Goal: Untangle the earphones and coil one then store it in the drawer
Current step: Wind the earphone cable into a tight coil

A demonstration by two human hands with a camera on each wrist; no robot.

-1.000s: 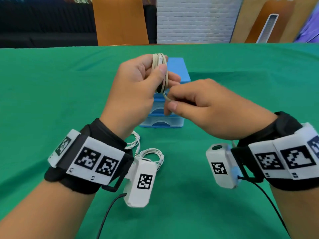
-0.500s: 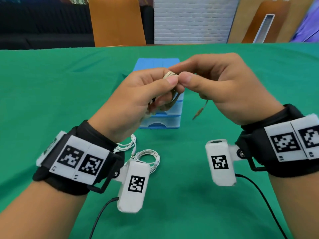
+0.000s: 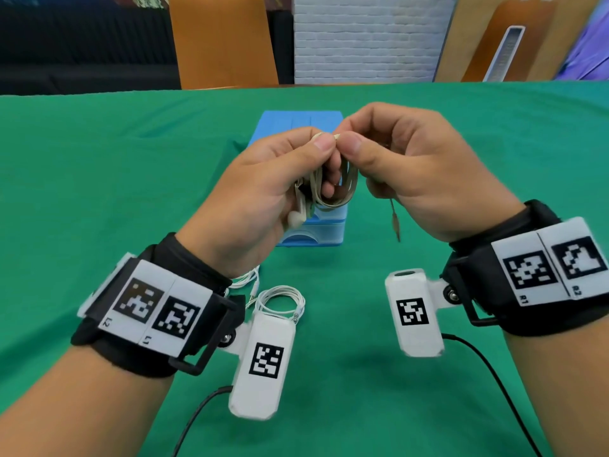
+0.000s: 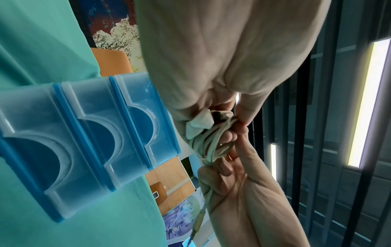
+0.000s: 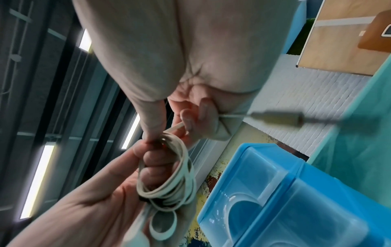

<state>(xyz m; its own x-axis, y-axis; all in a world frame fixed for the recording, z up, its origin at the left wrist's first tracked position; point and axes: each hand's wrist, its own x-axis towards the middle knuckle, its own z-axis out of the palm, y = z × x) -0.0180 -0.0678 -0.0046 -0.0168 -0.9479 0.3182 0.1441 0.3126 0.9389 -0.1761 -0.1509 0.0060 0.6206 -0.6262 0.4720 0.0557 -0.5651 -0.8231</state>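
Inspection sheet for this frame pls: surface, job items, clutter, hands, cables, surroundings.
Surface: green tablecloth.
Job's things: beige earphone coil wound round left fingers, plug end dangling; blue drawer unit behind, drawers closed.
Clutter: white earphones on cloth, near left wrist.
Grippers: left hand holds coil; right hand pinches cord at coil's top.
Cables: black wrist-camera leads.
Surroundings: orange chair, white brick wall.

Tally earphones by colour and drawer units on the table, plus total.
Beige earphones: 1, coiled, held by left hand and right hand
White earphones: 1, on the green cloth
Blue drawer unit: 1
Total: 3
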